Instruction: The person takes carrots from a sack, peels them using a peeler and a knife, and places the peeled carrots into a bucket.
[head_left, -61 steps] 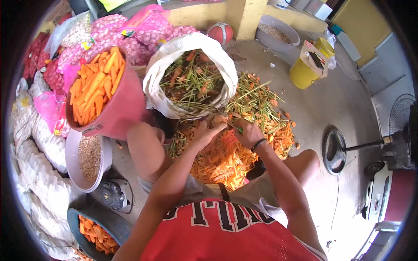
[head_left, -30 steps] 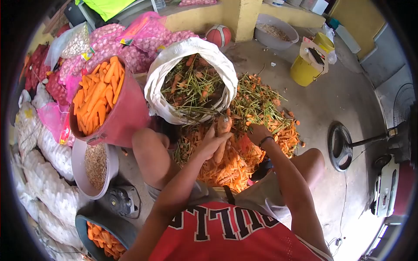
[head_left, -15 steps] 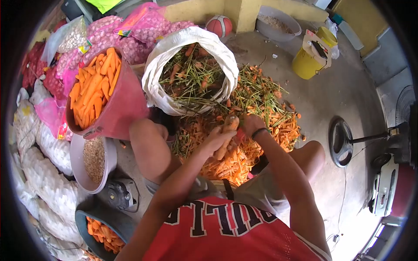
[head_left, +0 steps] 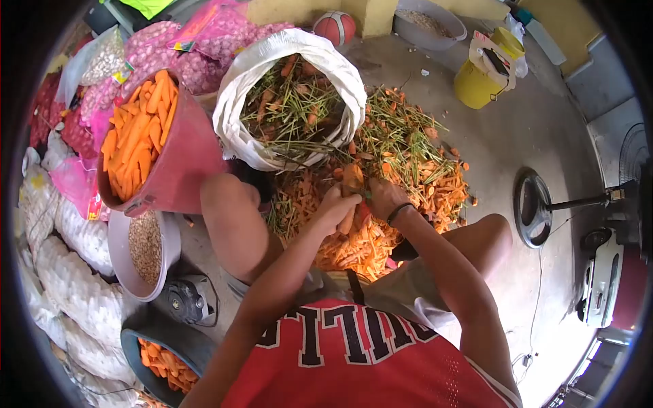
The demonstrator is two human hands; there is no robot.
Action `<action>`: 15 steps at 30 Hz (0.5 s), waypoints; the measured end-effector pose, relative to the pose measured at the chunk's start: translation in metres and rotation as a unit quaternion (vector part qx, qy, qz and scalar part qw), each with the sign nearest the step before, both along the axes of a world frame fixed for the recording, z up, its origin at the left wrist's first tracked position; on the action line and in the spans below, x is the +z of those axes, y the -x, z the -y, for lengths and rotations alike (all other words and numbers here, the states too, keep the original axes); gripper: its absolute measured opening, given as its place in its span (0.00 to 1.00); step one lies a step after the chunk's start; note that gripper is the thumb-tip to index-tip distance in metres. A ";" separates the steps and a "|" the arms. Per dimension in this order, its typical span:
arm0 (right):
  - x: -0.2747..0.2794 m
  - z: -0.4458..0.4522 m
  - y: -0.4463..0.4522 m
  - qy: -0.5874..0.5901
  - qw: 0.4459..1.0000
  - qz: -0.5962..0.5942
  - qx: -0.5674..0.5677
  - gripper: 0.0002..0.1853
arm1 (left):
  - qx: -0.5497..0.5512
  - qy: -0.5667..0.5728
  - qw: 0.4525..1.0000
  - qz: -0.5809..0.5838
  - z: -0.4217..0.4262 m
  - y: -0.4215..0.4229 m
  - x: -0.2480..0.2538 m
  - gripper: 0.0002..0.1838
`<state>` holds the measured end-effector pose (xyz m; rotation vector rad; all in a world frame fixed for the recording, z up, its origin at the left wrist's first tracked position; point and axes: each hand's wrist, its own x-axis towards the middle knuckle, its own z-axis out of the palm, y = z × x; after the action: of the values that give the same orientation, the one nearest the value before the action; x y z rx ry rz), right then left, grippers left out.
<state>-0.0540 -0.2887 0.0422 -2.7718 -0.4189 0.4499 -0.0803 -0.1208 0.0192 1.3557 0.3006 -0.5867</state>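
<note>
My left hand point(head_left: 337, 209) is closed around a carrot point(head_left: 352, 178), whose upper end now shows a bright orange patch. Right beside it, my right hand point(head_left: 386, 197) is closed on a small tool with a green part, mostly hidden by the fingers; it looks like a peeler or knife. Below both hands lies a heap of orange peelings point(head_left: 354, 255) mixed with green stems. Just beyond them stands an open white sack point(head_left: 228, 112) of unpeeled carrots and stems.
A red bucket point(head_left: 194, 156) of peeled carrots stands at the left, with a pale basin point(head_left: 170, 248) below it. Lower left is a dark tub point(head_left: 136, 353) with carrots. A yellow bucket point(head_left: 471, 87) and a fan base point(head_left: 532, 207) are at the right.
The carrot in my left hand has turned more upright, and an orange patch has appeared near its top. My right hand has come in beside it from the right.
</note>
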 end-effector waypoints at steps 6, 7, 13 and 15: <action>-0.034 0.012 -0.030 0.114 0.990 -0.080 -0.021 0.13 | -0.057 -0.017 0.997 -0.042 0.007 0.007 0.008 0.22; -0.049 0.025 -0.043 0.151 0.981 -0.117 -0.031 0.13 | -0.083 -0.027 0.996 -0.035 0.007 0.012 0.024 0.23; -0.061 0.048 -0.054 0.264 0.935 -0.228 0.055 0.16 | -0.029 0.033 0.999 -0.032 -0.009 0.000 0.025 0.23; -0.061 0.038 -0.038 0.204 0.966 -0.150 0.056 0.16 | -0.024 0.046 0.997 -0.052 -0.014 -0.001 0.017 0.21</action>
<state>-0.0162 -0.3268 -0.0193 -2.9994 -0.4523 1.0771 -0.0789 -0.1068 0.0361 1.2487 0.3223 -0.7050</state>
